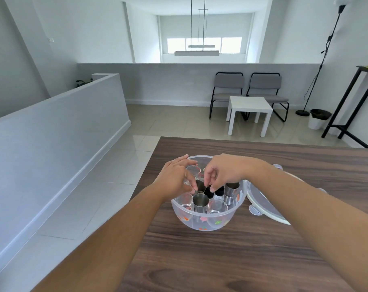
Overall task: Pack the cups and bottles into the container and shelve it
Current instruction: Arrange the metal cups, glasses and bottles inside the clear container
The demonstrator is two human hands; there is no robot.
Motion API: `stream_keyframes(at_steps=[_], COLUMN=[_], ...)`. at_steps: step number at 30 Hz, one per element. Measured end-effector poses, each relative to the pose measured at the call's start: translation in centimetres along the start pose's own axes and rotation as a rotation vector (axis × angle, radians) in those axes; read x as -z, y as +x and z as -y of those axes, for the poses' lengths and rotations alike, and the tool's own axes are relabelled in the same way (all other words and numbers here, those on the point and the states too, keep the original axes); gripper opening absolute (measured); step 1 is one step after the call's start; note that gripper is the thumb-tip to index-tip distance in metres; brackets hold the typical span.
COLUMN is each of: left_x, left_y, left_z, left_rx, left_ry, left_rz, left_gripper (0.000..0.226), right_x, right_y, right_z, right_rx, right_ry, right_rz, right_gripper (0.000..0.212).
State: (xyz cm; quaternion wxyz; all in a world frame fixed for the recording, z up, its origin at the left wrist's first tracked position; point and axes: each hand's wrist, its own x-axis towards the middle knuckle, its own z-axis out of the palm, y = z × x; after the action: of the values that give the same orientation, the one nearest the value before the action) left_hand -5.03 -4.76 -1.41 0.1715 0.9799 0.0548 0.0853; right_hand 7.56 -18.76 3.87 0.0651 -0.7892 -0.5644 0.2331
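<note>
Head view, both hands inside cup-filled container

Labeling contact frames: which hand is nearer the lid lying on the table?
Right. The right hand is over the container, on the side where the lid lies just beside the bowl. The left hand is over the container's far side, away from the lid.

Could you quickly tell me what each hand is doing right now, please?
Left hand: closed on a steel cup in the container.
Right hand: pinching a black bottle cap.
</note>
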Motion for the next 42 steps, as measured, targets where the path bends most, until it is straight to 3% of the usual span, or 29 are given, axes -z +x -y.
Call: stream_keyframes(at_steps=[13,19,23,28,38,42], left_x=[-1.3,0.2,1.9,1.1,0.4,0.1], left_y=[0.6,0.1,-0.4,-0.6,1.5,2.5], left_z=[-0.8,0.3,1.9,1.9,1.4,1.6], left_rx=[-0.053,0.019,0.113,0.126,0.142,0.116], left_ry=[-0.062,-0.1,-0.004,0.142,0.32,0.401], left_rz=[-0.035,-0.049,0.007,0.147,0.058,-0.023], left_gripper=[0.012,0.018,0.019,0.028,0.014,0.018], right_x=[-0.3,0.3,0.2,-0.5,-1.2,-1.3], right_y=[-0.6,-0.8,-0.1,0.7,1.7,1.9], right_z=[-1.0,-0.9,-0.4,0.5,0.8,0.5], right_rx=[-0.088,-0.064,-0.031,-0.033,-0.054,-0.049], right_ry=[-0.01,0.033,0.015,-0.03,-0.095,-0.106], right_rz=[-0.058,-0.105,-0.218,-0.131,-0.23,-0.221], right_gripper=[0.008,0.013,0.007,0.009,0.008,0.004])
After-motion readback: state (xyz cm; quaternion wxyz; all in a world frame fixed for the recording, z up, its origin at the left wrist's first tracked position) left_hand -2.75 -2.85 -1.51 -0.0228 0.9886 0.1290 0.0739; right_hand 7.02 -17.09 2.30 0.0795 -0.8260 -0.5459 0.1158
